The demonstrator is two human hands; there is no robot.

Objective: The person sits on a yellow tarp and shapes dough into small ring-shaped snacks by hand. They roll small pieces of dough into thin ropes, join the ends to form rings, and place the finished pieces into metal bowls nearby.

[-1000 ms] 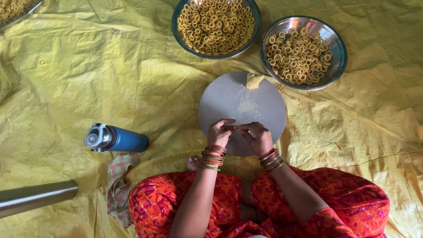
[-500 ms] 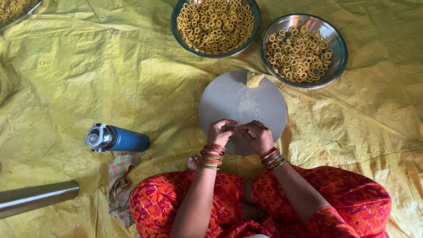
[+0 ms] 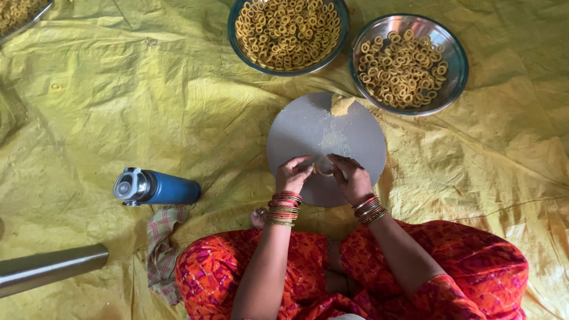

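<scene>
A round grey board (image 3: 302, 127) lies on the yellow sheet in front of my crossed legs. Over its near part, my left hand (image 3: 293, 173) and my right hand (image 3: 351, 176) pinch a thin curved strip of yellow dough (image 3: 323, 170) between their fingertips. A lump of yellow dough (image 3: 341, 104) rests at the board's far edge, with a dusting of flour (image 3: 333, 140) in the middle. Both wrists wear red and gold bangles.
Two bowls of small dough rings stand beyond the board: a teal one (image 3: 288, 32) and a steel one (image 3: 408, 63). A blue flask (image 3: 157, 187) lies on its side at left, near a checked cloth (image 3: 161, 249) and a steel cylinder (image 3: 50, 268).
My fingers have shifted slightly, curling the dough strip between them. Nothing else has moved.
</scene>
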